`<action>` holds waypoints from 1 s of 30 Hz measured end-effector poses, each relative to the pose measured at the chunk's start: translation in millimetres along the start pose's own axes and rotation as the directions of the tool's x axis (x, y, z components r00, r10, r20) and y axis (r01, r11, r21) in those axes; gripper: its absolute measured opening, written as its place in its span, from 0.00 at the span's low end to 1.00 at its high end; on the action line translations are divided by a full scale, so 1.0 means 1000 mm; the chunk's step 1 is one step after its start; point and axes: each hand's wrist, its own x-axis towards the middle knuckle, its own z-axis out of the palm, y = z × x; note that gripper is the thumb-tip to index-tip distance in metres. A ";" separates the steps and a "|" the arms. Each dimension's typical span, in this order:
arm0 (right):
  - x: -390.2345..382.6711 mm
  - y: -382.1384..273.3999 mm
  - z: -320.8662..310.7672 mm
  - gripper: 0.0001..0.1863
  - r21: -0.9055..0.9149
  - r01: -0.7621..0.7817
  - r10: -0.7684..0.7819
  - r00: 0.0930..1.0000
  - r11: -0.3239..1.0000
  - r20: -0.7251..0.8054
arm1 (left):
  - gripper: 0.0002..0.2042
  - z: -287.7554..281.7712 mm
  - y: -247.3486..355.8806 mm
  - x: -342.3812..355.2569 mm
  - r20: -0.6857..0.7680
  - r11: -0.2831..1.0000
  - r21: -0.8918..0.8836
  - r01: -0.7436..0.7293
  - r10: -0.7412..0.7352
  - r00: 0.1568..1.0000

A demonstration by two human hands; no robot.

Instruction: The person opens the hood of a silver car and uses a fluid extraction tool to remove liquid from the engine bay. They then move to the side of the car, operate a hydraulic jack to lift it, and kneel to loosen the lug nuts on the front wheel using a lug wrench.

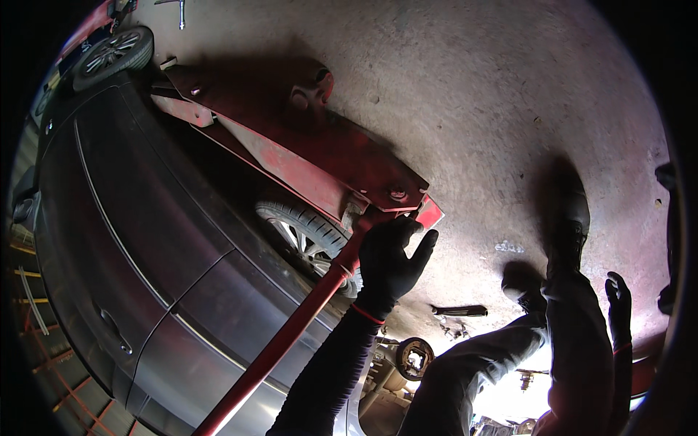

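Observation:
My left hand [391,263], in a black glove with a red cuff edge, is at the rear end of a red floor jack [313,156]. Its thumb stands apart and its fingers stretch toward the base of the red jack handle [291,330]; whether the fingertips touch the metal is hard to see. The handle slants down to the lower left, passing beside my left forearm. My right hand [619,299], also gloved in black, hangs beside my right leg with its fingers loosely stretched and nothing visible in it.
A dark grey car [138,240] fills the left side. By the jack is a wheel [309,236] with a silver rim. A rusty brake drum [415,359] shows in an opening of the car. A black-handled tool [459,311] and a metal wrench [182,16] lie on the concrete floor [502,94].

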 end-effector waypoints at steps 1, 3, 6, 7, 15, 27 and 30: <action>0.000 -0.002 0.000 0.18 -0.004 0.006 -0.006 1.000 1.000 -0.001 | 0.11 0.000 -0.001 0.000 -0.008 1.000 -0.016 -0.004 0.003 1.000; 0.003 -0.007 0.001 0.18 -0.014 0.021 -0.021 1.000 1.000 -0.001 | 0.10 0.001 -0.001 -0.001 -0.003 0.999 -0.049 0.014 -0.015 1.000; 0.009 -0.017 0.005 0.19 -0.086 0.035 -0.035 0.999 0.996 0.000 | 0.09 0.006 0.008 -0.005 -0.103 1.000 0.014 0.016 -0.015 0.995; 0.011 -0.021 0.007 0.19 -0.095 0.055 -0.056 0.998 0.994 -0.009 | 0.09 0.011 0.014 -0.007 -0.102 0.993 0.109 -0.036 0.047 0.994; 0.030 -0.016 0.025 0.20 -0.069 0.139 -0.138 0.990 0.988 0.016 | 0.10 0.048 0.020 -0.022 -0.235 0.987 0.132 -0.096 0.125 0.964; -0.150 -0.125 -0.029 0.15 -0.206 0.474 -0.483 0.876 0.856 0.010 | 0.30 -0.060 0.127 -0.116 -0.264 0.928 -0.358 0.100 -0.204 0.943; -0.225 -0.181 -0.009 0.14 -0.151 0.704 -0.701 0.709 0.694 0.082 | 0.33 -0.149 0.209 -0.254 -0.397 0.869 -0.490 0.076 -0.300 0.867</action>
